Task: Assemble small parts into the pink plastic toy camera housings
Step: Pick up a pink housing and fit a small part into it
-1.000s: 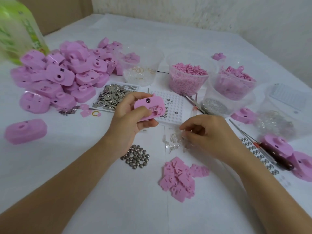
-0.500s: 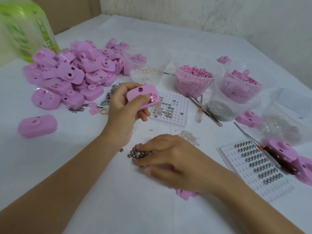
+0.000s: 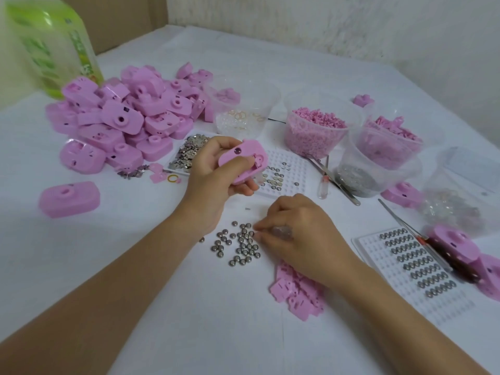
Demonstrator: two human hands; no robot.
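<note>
while left hand (image 3: 213, 182) grips a pink housing (image 3: 244, 159), right hand (image 3: 300, 234) curled at metal discs (image 3: 239, 246), hold unclear

The heaped camera housings (image 3: 121, 123) are smooth pink plastic with a soft, matt look. Button cells (image 3: 240, 244) gleam like polished metal on the white cloth table cover (image 3: 135, 280). The tubs (image 3: 319, 104) are clear, glossy plastic, the tweezers (image 3: 335, 180) bright metal, the wall (image 3: 351, 28) rough plaster.
</note>
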